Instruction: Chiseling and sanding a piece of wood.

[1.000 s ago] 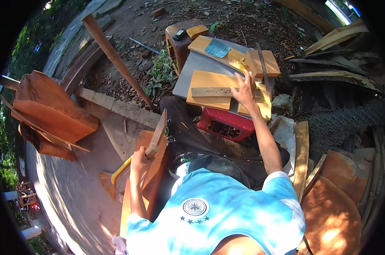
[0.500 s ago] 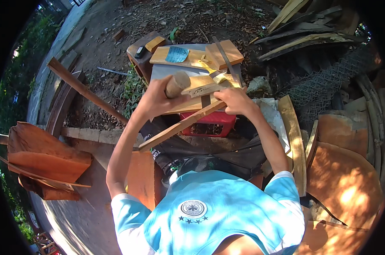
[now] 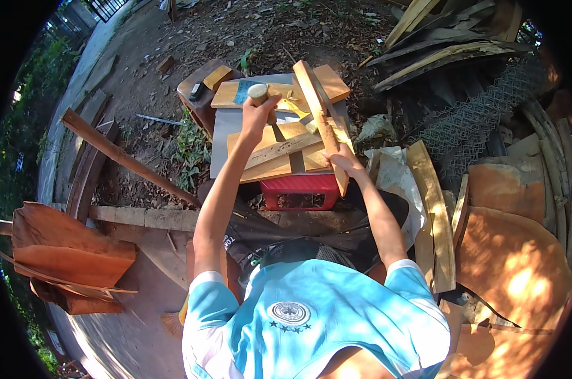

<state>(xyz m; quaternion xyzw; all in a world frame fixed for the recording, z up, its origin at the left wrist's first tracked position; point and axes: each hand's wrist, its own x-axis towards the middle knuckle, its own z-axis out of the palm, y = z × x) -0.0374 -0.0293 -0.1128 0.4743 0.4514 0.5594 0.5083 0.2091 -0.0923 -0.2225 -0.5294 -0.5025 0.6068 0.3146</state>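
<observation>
My left hand [image 3: 260, 115] is wrapped round a short, thick wooden cylinder [image 3: 258, 92], its pale round end pointing up. It is over the left side of a low grey-topped work surface [image 3: 221, 136]. In my right hand [image 3: 344, 159] is a long squared wooden stick [image 3: 315, 104], gripped near its near end and slanting away to the far left. Between the hands, a weathered narrow board [image 3: 274, 151] lies across lighter planks [image 3: 260, 172]. A dark flat strip [image 3: 296, 163] crosses under it. Beside the stick is a yellow-handled brush [image 3: 294, 107], partly covered.
A teal sheet [image 3: 242, 93] lies on a far plank, with a small wood block [image 3: 217, 77] to its left. Below the surface shows a red plastic stool [image 3: 298, 184]. Planks [image 3: 432, 208] and curved orange-brown sheets [image 3: 510, 265] lie right; a pole [image 3: 128, 156] slants at left.
The stick has swung from slanting toward my lap to pointing away, as my right hand moved nearer. My left hand has moved farther away, its cylinder turned more upright.
</observation>
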